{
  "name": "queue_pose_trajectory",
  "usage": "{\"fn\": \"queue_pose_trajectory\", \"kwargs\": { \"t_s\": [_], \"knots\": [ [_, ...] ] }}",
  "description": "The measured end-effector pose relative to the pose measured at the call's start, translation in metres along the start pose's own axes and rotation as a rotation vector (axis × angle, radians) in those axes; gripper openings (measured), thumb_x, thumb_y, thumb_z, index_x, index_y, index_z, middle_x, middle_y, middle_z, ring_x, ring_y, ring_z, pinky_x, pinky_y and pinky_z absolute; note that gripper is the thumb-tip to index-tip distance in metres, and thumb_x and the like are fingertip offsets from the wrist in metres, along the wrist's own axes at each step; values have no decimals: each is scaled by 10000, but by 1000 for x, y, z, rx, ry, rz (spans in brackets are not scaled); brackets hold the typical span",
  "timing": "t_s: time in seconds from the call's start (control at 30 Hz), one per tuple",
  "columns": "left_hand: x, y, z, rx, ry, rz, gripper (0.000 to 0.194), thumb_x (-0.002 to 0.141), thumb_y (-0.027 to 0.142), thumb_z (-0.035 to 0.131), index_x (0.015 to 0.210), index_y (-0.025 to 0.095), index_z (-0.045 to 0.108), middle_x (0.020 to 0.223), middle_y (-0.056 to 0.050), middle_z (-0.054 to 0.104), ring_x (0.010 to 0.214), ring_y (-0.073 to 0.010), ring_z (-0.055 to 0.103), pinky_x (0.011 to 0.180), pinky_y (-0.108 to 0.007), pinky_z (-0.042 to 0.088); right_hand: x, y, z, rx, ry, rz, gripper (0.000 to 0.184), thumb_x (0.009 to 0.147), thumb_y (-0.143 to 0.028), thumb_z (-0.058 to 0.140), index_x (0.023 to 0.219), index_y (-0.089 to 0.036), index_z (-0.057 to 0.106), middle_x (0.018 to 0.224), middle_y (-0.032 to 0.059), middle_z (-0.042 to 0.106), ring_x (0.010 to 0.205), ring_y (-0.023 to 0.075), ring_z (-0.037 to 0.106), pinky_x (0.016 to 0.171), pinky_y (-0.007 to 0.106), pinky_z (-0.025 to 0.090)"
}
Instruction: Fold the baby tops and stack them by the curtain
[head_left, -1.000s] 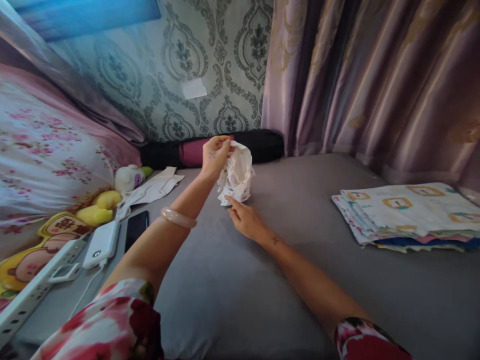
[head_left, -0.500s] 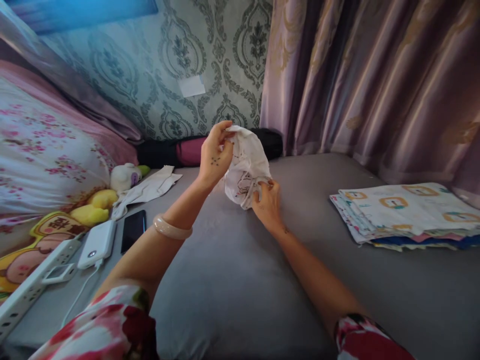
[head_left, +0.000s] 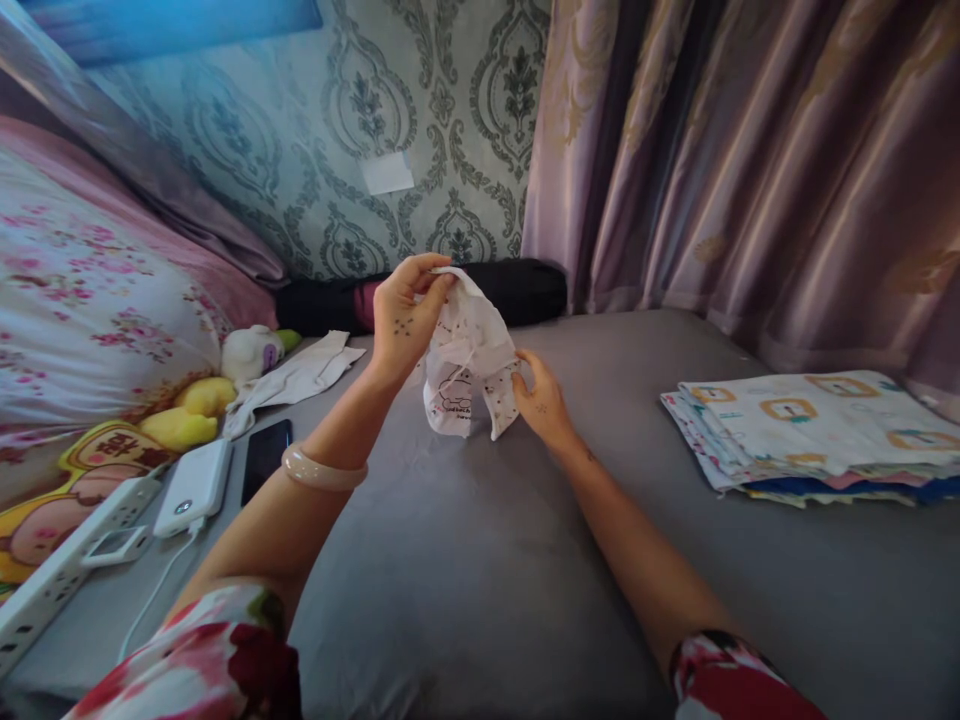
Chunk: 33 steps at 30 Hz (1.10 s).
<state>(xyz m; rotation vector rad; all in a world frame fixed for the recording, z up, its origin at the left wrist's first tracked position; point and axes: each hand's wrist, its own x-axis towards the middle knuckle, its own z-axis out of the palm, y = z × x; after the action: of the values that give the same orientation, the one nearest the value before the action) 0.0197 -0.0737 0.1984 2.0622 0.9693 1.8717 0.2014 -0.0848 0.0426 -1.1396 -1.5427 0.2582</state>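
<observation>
A small white printed baby garment (head_left: 461, 350) hangs over the bed, with a dark cartoon and lettering on its lower left part. Its top edge is pinched in my left hand (head_left: 409, 315), thumb against fingers, with a pale bangle on that wrist. Lower down, my right hand (head_left: 544, 405) has its thumb and fingers closed on the garment's right edge. The cloth is creased, and its exact cut cannot be made out.
Folded printed cloths (head_left: 810, 425) are stacked at the right on the grey bed sheet (head_left: 480, 560). A phone (head_left: 266, 455), a white power bank (head_left: 193, 488), a power strip (head_left: 75, 570), plush toys (head_left: 199, 405) and a white cloth (head_left: 296, 375) lie left. Behind is a black bolster (head_left: 529, 290).
The bunched garment has been lifted and spread, so its print shows. My right hand moved right and up and took its edge. My left hand moved slightly left.
</observation>
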Motion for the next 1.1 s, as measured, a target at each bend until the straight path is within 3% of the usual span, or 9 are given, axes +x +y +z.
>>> {"fn": "queue_pose_trajectory", "kwargs": {
  "t_s": [0.2, 0.37, 0.53, 0.7, 0.87, 0.93, 1.1],
  "knots": [
    [-5, 15, 3, 7, -19, -35, 114, 842, 267, 660, 937, 204, 668, 816, 2, 686, 818, -131, 649, 753, -245, 511, -1, -10, -1, 92, 61, 115, 327, 848, -366, 564, 1135, -209, 558, 1097, 114, 675, 1061, 243, 624, 959, 430, 463],
    [-6, 20, 1, 40, -12, -39, 127, 834, 318, 671, 889, 204, 656, 800, 5, 682, 788, -123, 632, 728, -236, 501, 5, -19, -10, 126, 79, 135, 226, 837, -386, 561, 964, -206, 610, 927, 76, 694, 892, 213, 645, 864, 372, 488],
    [-9, -1, -9, 57, 37, -99, 149, 831, 357, 657, 864, 212, 645, 724, 13, 648, 696, -115, 594, 665, -234, 487, 17, -22, -29, 146, 32, 164, 243, 835, -422, 556, 865, -190, 624, 826, 50, 688, 771, 185, 630, 758, 325, 486],
    [-28, -29, -22, 142, 79, -167, 140, 802, 347, 680, 829, 210, 675, 704, 11, 600, 650, -111, 533, 630, -240, 455, 27, -25, -52, 209, -66, 157, 251, 848, -408, 537, 894, -180, 629, 849, 53, 692, 806, 186, 631, 764, 322, 479],
    [-58, -46, -29, 306, 82, -198, 155, 753, 369, 719, 762, 214, 712, 863, -42, 601, 853, -166, 552, 735, -280, 467, 30, -39, -73, 229, -123, 203, 233, 853, -356, 490, 915, -189, 641, 864, 35, 683, 836, 185, 614, 753, 304, 467],
    [-69, -49, -29, 271, 28, -245, 174, 772, 381, 691, 755, 209, 704, 889, -45, 619, 893, -174, 563, 747, -277, 468, 30, -44, -79, 254, -131, 246, 235, 837, -339, 488, 906, -190, 657, 825, 21, 676, 789, 176, 604, 701, 284, 461],
    [-86, -48, -20, -17, -101, -490, 235, 799, 434, 637, 798, 202, 670, 707, -1, 608, 668, -130, 541, 576, -224, 430, 29, -51, -89, 291, -194, 313, 208, 758, -327, 608, 883, -181, 686, 786, 9, 681, 702, 158, 589, 616, 254, 445]
  ]
}}
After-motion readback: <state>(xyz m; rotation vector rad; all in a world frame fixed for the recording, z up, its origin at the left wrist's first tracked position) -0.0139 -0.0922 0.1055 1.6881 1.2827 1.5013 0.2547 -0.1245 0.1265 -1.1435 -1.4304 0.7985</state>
